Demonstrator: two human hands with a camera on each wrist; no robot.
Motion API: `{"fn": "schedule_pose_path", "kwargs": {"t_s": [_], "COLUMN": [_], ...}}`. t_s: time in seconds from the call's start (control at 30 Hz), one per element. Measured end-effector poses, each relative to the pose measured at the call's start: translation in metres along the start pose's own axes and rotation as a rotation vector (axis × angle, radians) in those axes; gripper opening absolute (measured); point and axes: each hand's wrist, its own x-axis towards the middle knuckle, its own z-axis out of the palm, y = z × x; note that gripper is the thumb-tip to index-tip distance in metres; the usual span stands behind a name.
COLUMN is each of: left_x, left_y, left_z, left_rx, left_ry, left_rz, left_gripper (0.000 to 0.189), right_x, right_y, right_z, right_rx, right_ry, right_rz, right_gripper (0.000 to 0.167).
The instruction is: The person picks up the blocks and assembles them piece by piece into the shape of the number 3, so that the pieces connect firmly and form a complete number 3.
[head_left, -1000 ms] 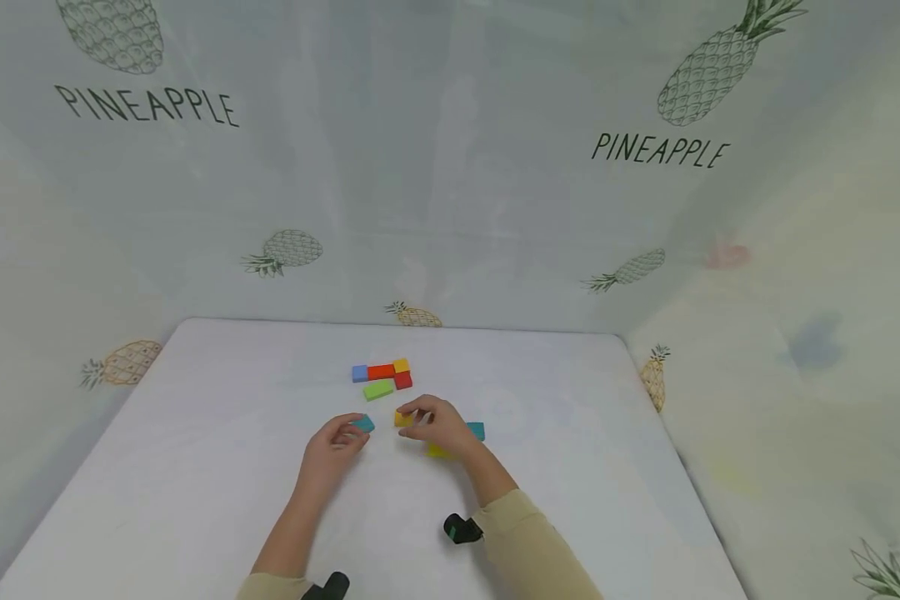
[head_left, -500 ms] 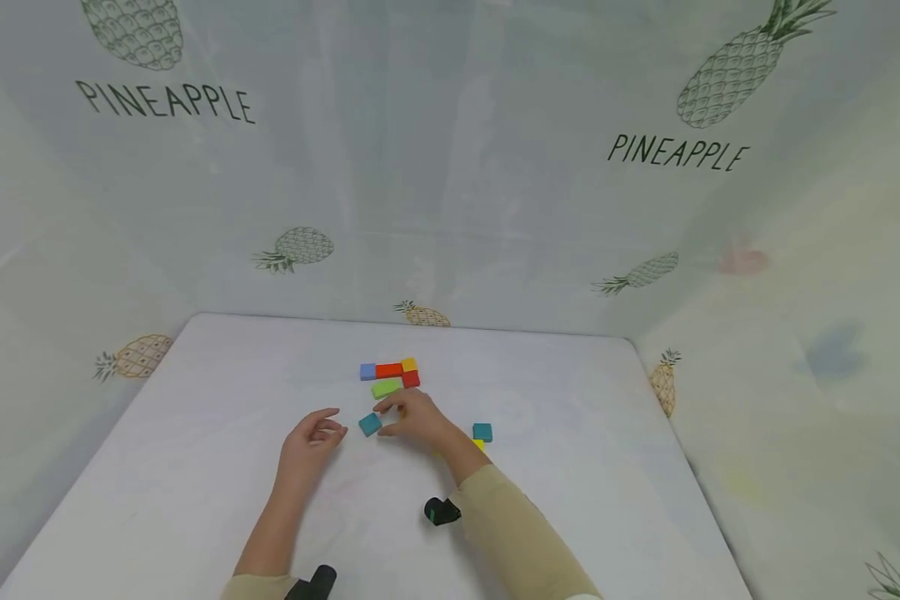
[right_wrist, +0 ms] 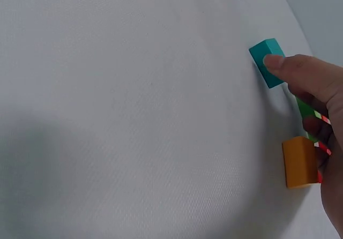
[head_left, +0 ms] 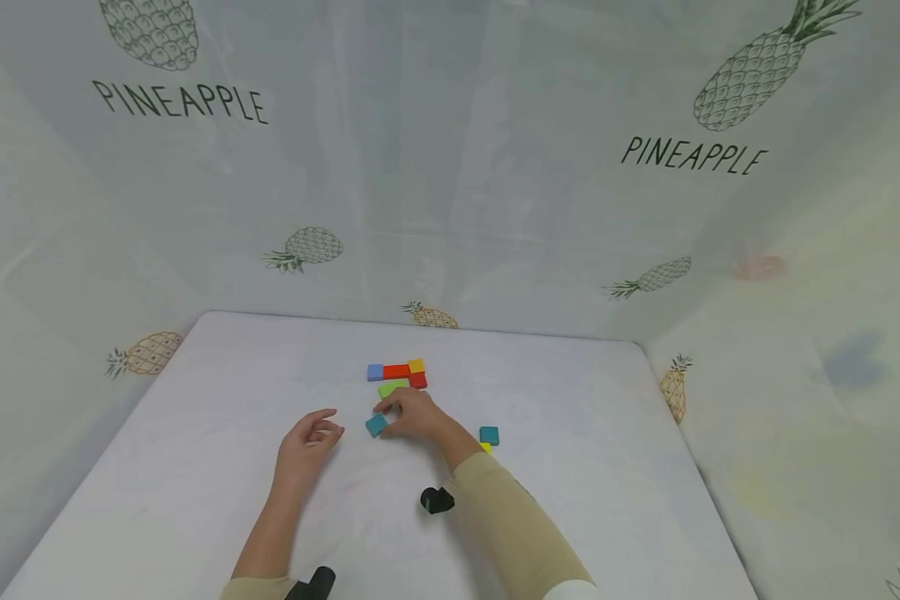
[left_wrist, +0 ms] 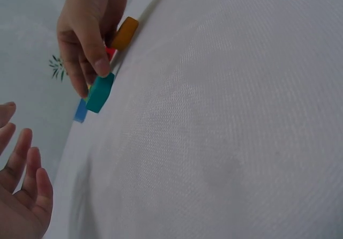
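Note:
My right hand [head_left: 416,414] pinches a teal block [head_left: 376,425] by one end, the thumb pressing its near face in the right wrist view. An orange block [right_wrist: 300,163] sits close beside the curled fingers of that hand; in the head view the hand hides it. To the left, my left hand [head_left: 303,450] holds nothing, its fingers loosely bent and apart from the teal block. Just beyond the right hand, a light green block [head_left: 393,387] is partly covered by the fingers.
Farther back, a blue block [head_left: 375,372], a long red block [head_left: 396,372], a yellow block [head_left: 416,365] and a smaller red block [head_left: 417,380] lie together. Right of the right forearm lie another teal block [head_left: 489,435] and a partly hidden yellow block [head_left: 486,447]. White cloth covers the table [head_left: 607,500].
The left hand has let go of the teal block and drawn back leftward. My right hand has moved left from the orange block and now pinches the teal block.

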Motion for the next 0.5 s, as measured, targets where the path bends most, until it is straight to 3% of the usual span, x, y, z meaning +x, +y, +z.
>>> {"fn": "schedule_pose_path", "kwargs": {"t_s": [0.17,0.5], "left_x": [0.0005,0.0012], "left_y": [-0.0015,-0.0003], "left_z": [0.0003,0.0047], "left_rx": [-0.004,-0.026], "left_ry": [0.000,-0.020], "left_rz": [-0.013,-0.002], "left_gripper": [0.041,0.041], "right_x": [0.0012,-0.0064], "right_y": [0.0039,0.0003], "right_z": [0.0039,-0.0017], "right_rx": [-0.024,0.032], "right_ry": [0.006,0.045], "right_rz": [0.016,0.035], "right_gripper": [0.031,0.030]}}
